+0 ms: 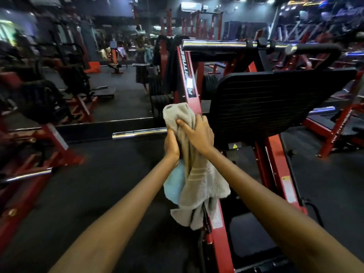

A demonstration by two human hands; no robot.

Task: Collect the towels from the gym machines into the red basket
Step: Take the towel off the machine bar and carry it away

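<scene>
Landmark for positions: the leg-press machine (273, 150), red frame, black ribbed footplate (275, 101). Both hands are raised in front of the footplate's near-left corner, gathered on a grey towel (195, 174). The right hand (199, 134) grips the towel's upper bunch, fingers curled round and clamped on the cloth; the left hand (171, 144) closes on the same bunch from the other side, thumb up along the fabric, though its fingers sit mostly behind the cloth and cannot be read fully. The grey towel rises in a lump above the hands and hangs in a long drape below them, its lower hem close to, possibly touching, the machine's red rail. A light blue towel (173, 188) shows just under the left wrist, tucked against the grey one, apparently carried in the same bundle. The red basket is not in view, so neither towel is collected yet. Judgement: the step in hand is consolidating the pickup. To do it well, the person should bunch the loose drape upward so the hem does not snag on the rail, keep the blue towel pinned so it does not slip out, then free one hand for carrying. A chrome bar (137, 133) lies on the floor left of the machine, a tripping risk on the way out.
</scene>
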